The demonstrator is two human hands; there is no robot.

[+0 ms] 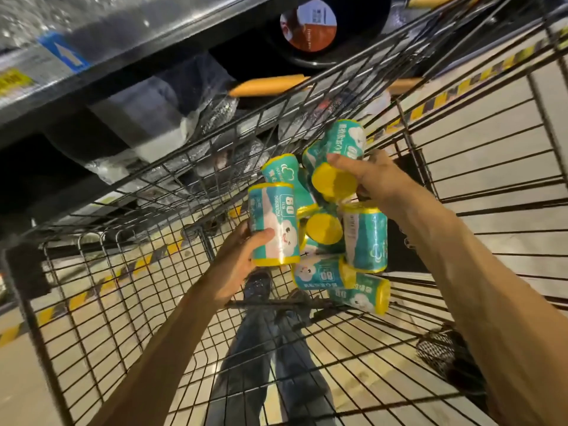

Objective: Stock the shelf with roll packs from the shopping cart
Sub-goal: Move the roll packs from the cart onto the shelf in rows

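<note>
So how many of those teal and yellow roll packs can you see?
About 9: one in the left hand, one in the right hand, seven piled in the cart between them. More may hide underneath.

Teal-and-yellow roll packs lie heaped on the wire shopping cart floor

Mid-frame: left hand gripping an upright teal-and-yellow roll pack; right hand clutching another above loose packs in a black wire shopping cart. Upper left: grey metal shelf.
</note>
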